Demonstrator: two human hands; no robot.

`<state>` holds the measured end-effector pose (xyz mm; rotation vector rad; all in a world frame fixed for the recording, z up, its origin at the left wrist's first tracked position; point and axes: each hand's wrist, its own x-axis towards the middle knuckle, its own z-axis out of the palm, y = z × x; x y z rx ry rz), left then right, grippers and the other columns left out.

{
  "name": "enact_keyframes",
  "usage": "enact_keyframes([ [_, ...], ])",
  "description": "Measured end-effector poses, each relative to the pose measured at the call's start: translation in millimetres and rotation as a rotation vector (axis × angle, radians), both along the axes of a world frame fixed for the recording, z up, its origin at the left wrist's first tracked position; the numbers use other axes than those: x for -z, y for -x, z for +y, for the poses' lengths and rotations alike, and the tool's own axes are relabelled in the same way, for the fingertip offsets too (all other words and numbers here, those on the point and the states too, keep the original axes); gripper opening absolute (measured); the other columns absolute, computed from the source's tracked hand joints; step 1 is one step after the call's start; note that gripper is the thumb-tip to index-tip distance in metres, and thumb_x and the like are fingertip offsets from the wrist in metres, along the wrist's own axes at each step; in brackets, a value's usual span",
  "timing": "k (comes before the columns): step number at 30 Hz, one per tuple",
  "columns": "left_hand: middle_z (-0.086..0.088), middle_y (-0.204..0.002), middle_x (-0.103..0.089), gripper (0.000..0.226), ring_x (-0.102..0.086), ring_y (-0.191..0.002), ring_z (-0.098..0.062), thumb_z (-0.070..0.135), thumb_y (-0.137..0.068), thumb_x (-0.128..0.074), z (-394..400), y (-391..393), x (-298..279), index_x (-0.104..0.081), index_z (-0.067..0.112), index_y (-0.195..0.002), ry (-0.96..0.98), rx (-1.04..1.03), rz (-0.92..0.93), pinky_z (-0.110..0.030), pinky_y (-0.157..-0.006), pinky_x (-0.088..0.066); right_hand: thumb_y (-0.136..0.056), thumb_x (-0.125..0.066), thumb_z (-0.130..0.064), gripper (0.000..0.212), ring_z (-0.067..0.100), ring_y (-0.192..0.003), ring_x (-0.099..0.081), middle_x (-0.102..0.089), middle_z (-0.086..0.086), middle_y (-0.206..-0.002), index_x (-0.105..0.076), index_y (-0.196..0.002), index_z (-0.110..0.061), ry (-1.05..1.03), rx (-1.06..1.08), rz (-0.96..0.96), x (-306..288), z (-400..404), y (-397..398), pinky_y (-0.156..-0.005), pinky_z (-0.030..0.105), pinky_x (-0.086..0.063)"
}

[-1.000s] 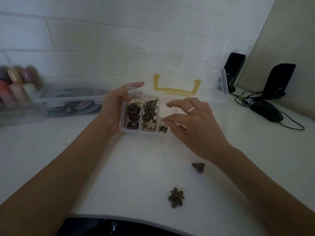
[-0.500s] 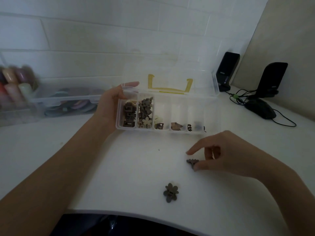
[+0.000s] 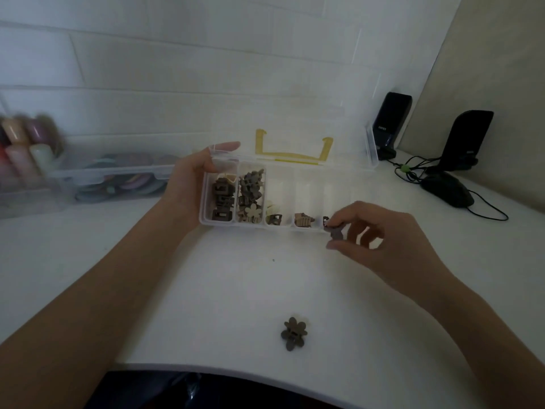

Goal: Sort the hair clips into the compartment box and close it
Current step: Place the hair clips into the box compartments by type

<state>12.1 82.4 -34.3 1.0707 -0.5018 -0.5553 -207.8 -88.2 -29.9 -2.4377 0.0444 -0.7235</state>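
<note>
R hand (image 3: 380,240) pinches small dark clip (image 3: 334,232) at compartment box (image 3: 348,196) front rim, target slot just beyond; L hand (image 3: 188,184) grips box's left end.

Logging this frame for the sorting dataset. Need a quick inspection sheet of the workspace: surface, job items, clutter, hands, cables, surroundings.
Surface: white table, one tiny dark speck near the middle.
Job's things: compartment box open, clear lid raised behind it; left compartments packed with brown clips, the middle ones hold only a few; flower clip lies loose on the table near the front edge.
Clutter: clear bin of coloured items at left, blurred.
Grippers: left hand grips the box's left end; right hand pinches a small dark clip at the box's front edge.
Cables: black mouse with its lead, plus a tied bundle at right.
Surroundings: tiled wall, two black speakers.
</note>
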Motion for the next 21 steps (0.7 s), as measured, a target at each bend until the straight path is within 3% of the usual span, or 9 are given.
enact_keyframes([
  [3,-0.008,-0.092,-0.063,0.046,-0.061,-0.086,-0.029,0.01,-0.073,-0.031,-1,1,1,-0.066,0.018,-0.102,0.008,0.011,-0.004,-0.041,-0.076,-0.053,-0.068,-0.08,-0.016,0.027,0.016,-0.066,-0.061,-0.067,-0.016,-0.087,-0.064,-0.087,-0.025,-0.08,-0.002,-0.054,1,1,-1,-0.059,0.019,-0.049],
  [8,-0.009,-0.093,-0.063,0.049,-0.063,-0.082,-0.027,0.014,-0.061,-0.039,0,0,0,-0.067,0.018,-0.101,0.013,0.013,0.008,-0.037,-0.068,-0.055,-0.072,-0.077,-0.006,0.027,0.012,-0.072,-0.061,-0.065,-0.013,-0.087,-0.058,-0.084,-0.021,-0.118,0.116,-0.18,0,-3,-1,-0.058,0.021,-0.048],
  [11,-0.01,-0.097,-0.062,0.05,-0.063,-0.084,-0.028,0.013,-0.061,-0.039,0,-1,0,-0.067,0.018,-0.102,0.011,0.006,0.006,-0.038,-0.07,-0.055,-0.074,-0.075,-0.011,0.02,0.007,-0.074,-0.059,-0.065,-0.015,-0.087,-0.062,-0.085,-0.021,-0.136,0.207,-0.243,-1,-9,-1,-0.06,0.019,-0.047],
  [17,-0.008,-0.092,-0.063,0.05,-0.063,-0.084,-0.028,0.013,-0.061,-0.038,0,-1,0,-0.067,0.017,-0.101,0.011,0.004,-0.003,-0.038,-0.07,-0.056,-0.079,-0.071,-0.014,0.014,0.002,-0.077,-0.052,-0.059,-0.015,-0.088,-0.071,-0.083,-0.028,0.079,0.202,-0.125,1,-18,-15,-0.068,0.006,-0.037],
  [21,-0.004,-0.081,-0.069,0.049,-0.068,-0.074,-0.023,0.012,-0.061,-0.039,0,0,0,-0.066,0.017,-0.101,0.018,0.013,-0.01,-0.035,-0.064,-0.056,-0.08,-0.07,-0.014,0.012,0.003,-0.082,-0.048,-0.058,-0.018,-0.082,-0.071,-0.084,-0.025,0.27,0.195,-0.08,-9,-19,-25,-0.072,0.009,-0.035],
])
